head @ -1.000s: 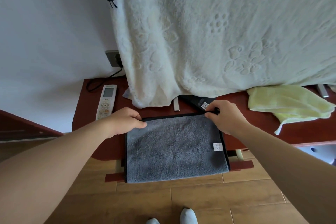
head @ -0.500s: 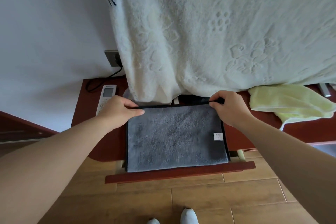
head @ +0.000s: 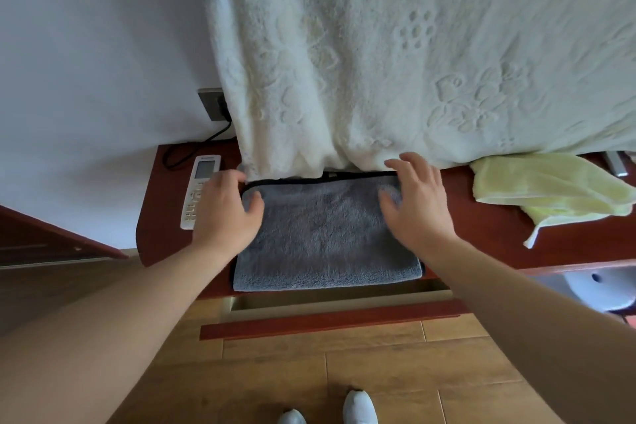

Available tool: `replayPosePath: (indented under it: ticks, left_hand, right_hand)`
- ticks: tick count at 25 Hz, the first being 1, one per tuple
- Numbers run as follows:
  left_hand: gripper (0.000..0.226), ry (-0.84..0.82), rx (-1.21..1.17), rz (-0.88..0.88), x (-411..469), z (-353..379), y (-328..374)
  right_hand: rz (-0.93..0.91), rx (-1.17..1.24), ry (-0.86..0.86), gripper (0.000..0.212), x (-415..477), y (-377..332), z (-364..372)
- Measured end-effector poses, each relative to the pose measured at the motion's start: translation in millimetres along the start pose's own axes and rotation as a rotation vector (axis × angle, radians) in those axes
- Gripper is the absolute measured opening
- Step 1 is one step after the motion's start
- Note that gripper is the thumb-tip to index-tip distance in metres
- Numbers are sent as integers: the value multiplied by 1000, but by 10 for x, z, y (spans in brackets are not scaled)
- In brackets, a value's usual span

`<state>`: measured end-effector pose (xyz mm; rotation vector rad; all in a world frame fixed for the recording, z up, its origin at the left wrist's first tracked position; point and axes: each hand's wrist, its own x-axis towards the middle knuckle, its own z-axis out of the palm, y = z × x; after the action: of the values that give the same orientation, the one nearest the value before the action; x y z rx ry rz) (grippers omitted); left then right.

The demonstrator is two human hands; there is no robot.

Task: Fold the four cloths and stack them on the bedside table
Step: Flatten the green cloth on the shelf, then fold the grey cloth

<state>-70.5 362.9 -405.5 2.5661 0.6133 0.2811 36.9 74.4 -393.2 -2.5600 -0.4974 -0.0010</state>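
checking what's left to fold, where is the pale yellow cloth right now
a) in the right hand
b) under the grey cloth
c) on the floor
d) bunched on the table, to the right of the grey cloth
d: the pale yellow cloth lies loosely bunched on the bedside table, apart from the grey cloth, with both the left hand and the right hand on the grey one.

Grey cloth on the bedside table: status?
Left hand, right hand open, resting on folded grey terry cloth on red-brown wooden table. White embossed blanket hangs at far edge; yellow-green cloth rumpled.

Soft even daylight, wide-angle edge distortion.
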Motion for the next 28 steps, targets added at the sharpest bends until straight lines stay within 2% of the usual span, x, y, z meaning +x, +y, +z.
replayPosePath:
  ticks: [2,4,7,9,11,19,21,22,24,26,28]
  left_hand:
    - [34,0,111,198,-214,52,114]
    - [44,-84,165,282,-366,171,264]
    - [65,-280,238,211,-470,389,403]
    - [73,-365,329,170,-528,508,342]
    - [76,-378,395,169,-579,570,212]
    - [82,-409,497,149,-540,379,-121]
    - [80,-384,501,116,-590,344,-1]
    - [78,-360,466,136,-653,335,137]
    - [72,-349,318,249,-824,378,509]
    - [67,-401,172,351,-975,513,874]
    - [63,-417,80,407,-1064,681,1173]
  right_hand:
    - [-136,-119,31,52,-207,-129,105]
    - [-221,-130,-66,56,-319,-253,236]
    - [-216,-203,-321,67,-397,-318,449]
    - [-194,-296,-378,71,-453,-238,556]
    - [-177,-350,-412,73,-495,-137,599]
    - [-221,-303,-385,71,-549,79,539]
    - [-218,-143,-252,58,-558,106,468]
    - [-176,-68,-125,48,-544,130,425]
    - [45,75,51,36,-459,187,303]
    - [302,243,33,41,-350,209,157]
    - [456,395,-10,46,-244,246,67]
